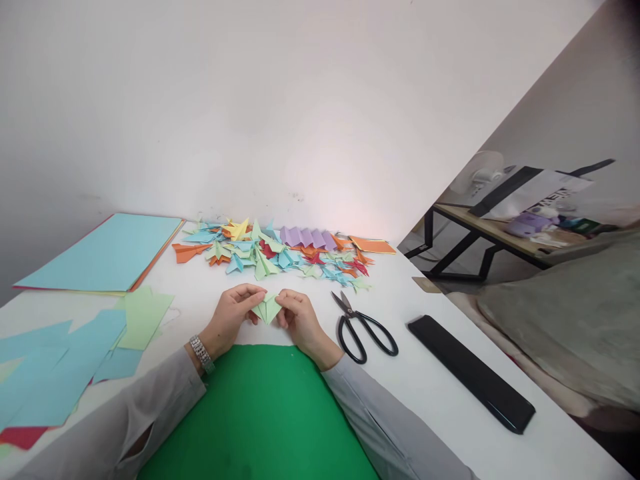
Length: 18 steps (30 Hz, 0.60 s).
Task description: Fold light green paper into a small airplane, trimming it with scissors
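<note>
A small piece of folded light green paper [268, 309] is held up between both hands, with creases running to its lower point. My left hand [234, 312], a metal-band watch [201, 353] at its wrist, pinches the left corner between thumb and fingers. The right corner is gripped by my right hand [302, 321] in a similar pinch. Just beyond the hands lies a pile of folded paper pieces [265, 268] in green, blue, orange, red and yellow. Fingers hide the paper's outer corners.
Black-handled scissors [354, 327] and a long black case [470, 373] lie to the right. Large sheets of blue paper [110, 250] are stacked at the back left, with loose cut sheets [70, 380] nearer. A pleated purple paper [307, 238] rests by the wall.
</note>
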{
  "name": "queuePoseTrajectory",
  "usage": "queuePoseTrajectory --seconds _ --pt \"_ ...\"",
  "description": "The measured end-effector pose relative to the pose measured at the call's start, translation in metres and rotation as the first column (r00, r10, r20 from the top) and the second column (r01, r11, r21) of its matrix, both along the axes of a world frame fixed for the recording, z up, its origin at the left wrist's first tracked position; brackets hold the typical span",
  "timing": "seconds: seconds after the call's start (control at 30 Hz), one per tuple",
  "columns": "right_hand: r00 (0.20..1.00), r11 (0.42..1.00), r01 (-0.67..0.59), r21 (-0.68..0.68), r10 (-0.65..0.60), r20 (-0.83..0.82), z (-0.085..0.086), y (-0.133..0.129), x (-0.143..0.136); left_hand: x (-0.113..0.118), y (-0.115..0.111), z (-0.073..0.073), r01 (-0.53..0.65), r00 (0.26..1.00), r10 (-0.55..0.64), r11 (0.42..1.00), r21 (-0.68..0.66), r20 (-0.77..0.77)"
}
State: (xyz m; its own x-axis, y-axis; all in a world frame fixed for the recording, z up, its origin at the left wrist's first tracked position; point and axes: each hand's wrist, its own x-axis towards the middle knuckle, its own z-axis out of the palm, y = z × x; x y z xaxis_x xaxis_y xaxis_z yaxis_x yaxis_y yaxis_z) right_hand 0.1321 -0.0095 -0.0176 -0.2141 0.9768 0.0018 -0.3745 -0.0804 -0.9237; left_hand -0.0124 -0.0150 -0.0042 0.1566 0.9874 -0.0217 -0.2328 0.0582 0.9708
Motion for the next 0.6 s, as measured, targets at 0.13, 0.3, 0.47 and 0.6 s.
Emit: queuePoseTrajectory --seconds 0.13,0.3,0.47,0.6 --pt "1.0 1.0 0.026 -0.011 -0.026 0.001 0.0004 -0.0005 -0.0001 -0.0005 -0.001 -0.0007 0.011 1.0 -0.011 1.0 0.015 -0.028" --pt "0.999 0.999 0.005 0.047 -0.008 0.052 0.0022 -0.0024 -0.0001 0.0012 -0.0023 0.0003 -0.003 0.999 0.005 0.999 0.036 -0.054" --pt "0.995 0.999 0.02 0.048 -0.025 0.094 0.003 -0.0031 -0.0008 0.0016 -0.0011 0.0007 0.004 1.0 -0.004 1.0 0.022 -0.028" --pt "0.993 0.998 0.035 0.05 -0.041 0.112 0.0015 -0.0026 -0.001 0.0017 -0.0011 0.0011 0.014 1.0 -0.014 1.0 -0.016 0.014"
